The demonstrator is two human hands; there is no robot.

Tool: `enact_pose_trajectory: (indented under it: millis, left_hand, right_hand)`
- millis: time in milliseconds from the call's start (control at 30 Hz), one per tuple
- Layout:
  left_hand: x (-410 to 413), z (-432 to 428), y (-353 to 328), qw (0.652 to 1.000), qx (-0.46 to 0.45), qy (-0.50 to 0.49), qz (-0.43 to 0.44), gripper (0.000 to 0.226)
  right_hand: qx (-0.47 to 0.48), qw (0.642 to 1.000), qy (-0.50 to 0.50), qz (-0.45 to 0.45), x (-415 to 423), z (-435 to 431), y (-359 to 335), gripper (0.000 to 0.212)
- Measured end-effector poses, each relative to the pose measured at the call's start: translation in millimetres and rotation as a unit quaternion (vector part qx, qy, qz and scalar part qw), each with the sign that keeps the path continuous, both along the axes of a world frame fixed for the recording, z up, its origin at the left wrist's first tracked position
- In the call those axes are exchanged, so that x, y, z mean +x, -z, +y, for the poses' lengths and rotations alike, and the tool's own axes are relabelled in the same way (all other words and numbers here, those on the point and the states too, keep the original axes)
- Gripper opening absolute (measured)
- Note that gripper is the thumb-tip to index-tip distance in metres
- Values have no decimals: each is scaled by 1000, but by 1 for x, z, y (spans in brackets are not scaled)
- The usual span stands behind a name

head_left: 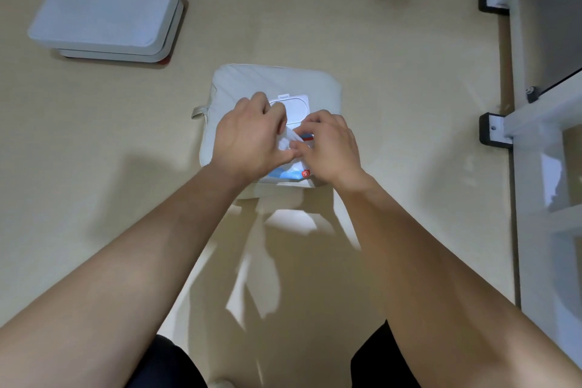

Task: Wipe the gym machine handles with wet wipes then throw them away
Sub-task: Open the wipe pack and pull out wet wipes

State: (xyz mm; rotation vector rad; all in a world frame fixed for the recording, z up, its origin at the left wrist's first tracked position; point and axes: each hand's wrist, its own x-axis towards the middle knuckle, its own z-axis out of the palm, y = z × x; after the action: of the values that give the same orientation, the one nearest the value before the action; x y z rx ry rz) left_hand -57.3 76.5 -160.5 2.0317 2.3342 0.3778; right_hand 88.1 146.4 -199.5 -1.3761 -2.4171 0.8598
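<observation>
- The pads [104,12] lie stacked at far left, well apart from the work. We judge them no hazard.
- The left hand [248,135] is over the pack, fingers curled, thumb and fingertips pinching the wipe [285,139]. A pinch on a wet edge may slip, or it may tear the sheet.
- The wipe rises from the opening of the pack [283,176], between the two hands. If we pull fast, the next sheet may trail out with it and go to waste.
- The pack lies on the cushion [252,82] on the floor, with its lid [296,107] flipped open. The cushion is soft, so the pack may lift with the wipe unless we hold it down. A lid left open may dry the remaining sheets.
- The right hand [330,148] has its fingers curled at the opening. We cannot tell whether they pinch the wipe or only press the pack.
- The frame [535,123] stands at right. No handles are in view, so a dripping wipe must be carried to them.
</observation>
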Motion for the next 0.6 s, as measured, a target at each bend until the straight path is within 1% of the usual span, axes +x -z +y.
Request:
enact_pose_trajectory:
  millis: [67, 100, 233, 367, 433, 600]
  left_hand:
    - [-1, 0, 6, 999, -18, -31, 8, 32]
    - [-3, 0, 6, 999, -28, -44, -2, 26]
    - [-19, -1, 0, 991, -54, -72, -95, 6]
    - [-29, -4, -9, 981, 4, -100, -167, 15]
    - [-32, -3, -13, 974, 33, -109, -196, 16]
    - [-31, 2, -15, 944, 56, -133, -297, 16]
  right_hand:
    - [2, 1000, -1, 0, 0, 0, 0, 14]
    - [3, 1000, -1, 0, 0, 0, 0, 14]
    - [7, 1000, 1, 0, 1, -1, 0, 15]
    - [11, 1000, 0, -12, -1, -4, 0, 17]
    - [13, 1000, 3, -19, -2, -4, 0, 18]
    - [12, 1000, 9, -20, -3, -6, -2, 25]
